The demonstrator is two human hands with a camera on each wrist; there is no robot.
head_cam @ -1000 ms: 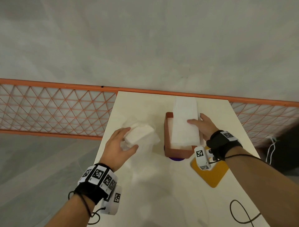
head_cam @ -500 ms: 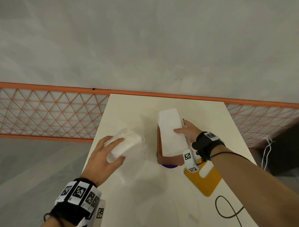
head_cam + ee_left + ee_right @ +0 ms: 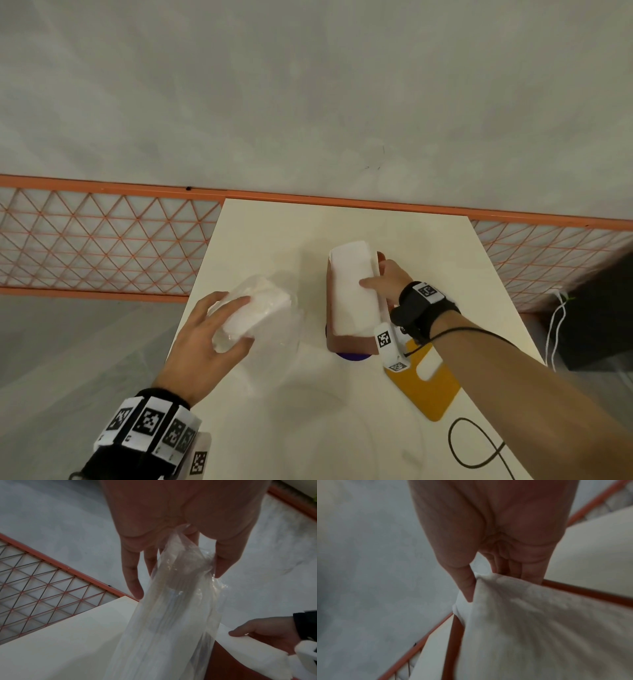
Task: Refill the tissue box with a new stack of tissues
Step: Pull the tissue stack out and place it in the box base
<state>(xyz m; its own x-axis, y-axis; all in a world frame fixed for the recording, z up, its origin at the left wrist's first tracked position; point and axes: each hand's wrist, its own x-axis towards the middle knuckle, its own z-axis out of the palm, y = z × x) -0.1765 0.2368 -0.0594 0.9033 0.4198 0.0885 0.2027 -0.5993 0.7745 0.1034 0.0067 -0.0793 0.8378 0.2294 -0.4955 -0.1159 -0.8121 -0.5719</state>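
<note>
The right hand (image 3: 388, 284) grasps a white stack of tissues (image 3: 354, 291): the thumb lies across the top and the fingers (image 3: 529, 573) reach down the far long side, between the stack and the wall of the tissue box (image 3: 349, 341). The stack sits in the open reddish-brown box, standing proud of its rim and not yet pressed level. The box rests on a pale table (image 3: 291, 411).

The left hand (image 3: 205, 339), well apart from the box, is curled round a clear plastic wrapper (image 3: 263, 325), thumb and fingers pinching it. White tissue seems to be inside the wrapper; how much cannot be told. The loose plastic trails down from the fingers toward the table.

Beyond the right wrist lie a yellow card (image 3: 428, 390) and a black cord (image 3: 472, 445). A small dark blue shape (image 3: 352, 357) shows under the near end of the box.

The stack will likely feel light, soft and easily squashed, and the sheets may slide or fan apart. Holding it across both long sides near the middle, with gentle pressure, should keep it together.
</note>
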